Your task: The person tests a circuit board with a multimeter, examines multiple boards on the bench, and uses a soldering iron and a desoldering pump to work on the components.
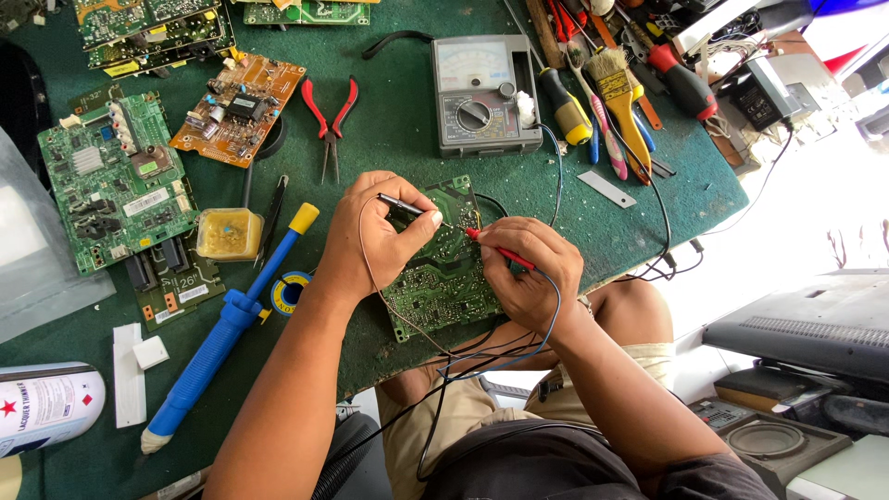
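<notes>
My left hand (370,236) pinches a black test probe (405,206) whose tip touches a green circuit board (435,278) lying near the bench's front edge. A red test probe (500,250) sits in my right hand (532,273), its tip on the same board close to the black one. Thin wires (482,356) run from both probes down over my lap. A grey analog multimeter (483,93) lies just beyond the board.
Green bench mat (389,139) holds red-handled pliers (331,116), a blue desoldering pump (222,329), solder roll (290,290), flux tub (230,233), an orange board (238,108), green boards (111,181), a spray can (46,407), brush and screwdrivers (616,88). Dark electronics housing (806,319) at right.
</notes>
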